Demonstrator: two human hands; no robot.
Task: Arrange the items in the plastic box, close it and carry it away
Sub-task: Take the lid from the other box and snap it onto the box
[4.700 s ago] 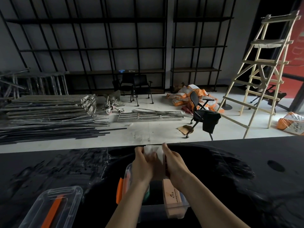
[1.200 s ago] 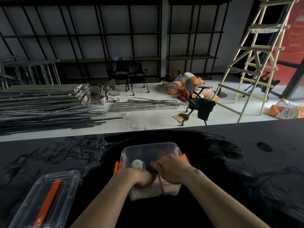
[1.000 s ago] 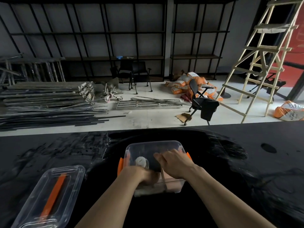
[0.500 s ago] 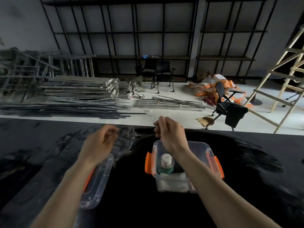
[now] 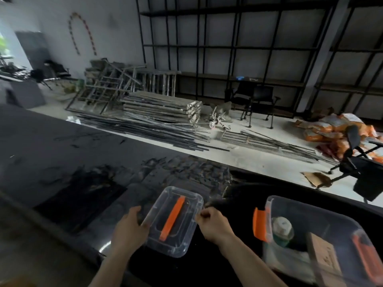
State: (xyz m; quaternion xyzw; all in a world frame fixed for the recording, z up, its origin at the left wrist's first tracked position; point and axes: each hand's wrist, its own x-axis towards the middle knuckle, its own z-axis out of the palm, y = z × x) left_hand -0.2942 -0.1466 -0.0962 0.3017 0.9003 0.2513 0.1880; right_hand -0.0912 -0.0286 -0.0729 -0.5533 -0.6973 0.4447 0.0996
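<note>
The clear plastic lid [image 5: 182, 235] with an orange handle strip lies on the black table [image 5: 62, 154] in front of me. My left hand [image 5: 129, 228] grips its left edge and my right hand [image 5: 213, 223] pinches its right edge. The open clear plastic box [image 5: 306, 212] with orange side latches stands at the lower right. Inside it I see a green bottle with a pale cap [image 5: 282, 227], a brown carton [image 5: 325, 256] and something white underneath.
Past the table's far edge lies a concrete floor with stacked metal bars [image 5: 161, 108], black chairs [image 5: 256, 100], an office chair [image 5: 356, 156] and orange sacks [image 5: 335, 125]. Black shelving covers the back wall.
Both hands left the box and moved left to the lid, taking hold of its two edges. My view swung left, so the box now sits at the right.
</note>
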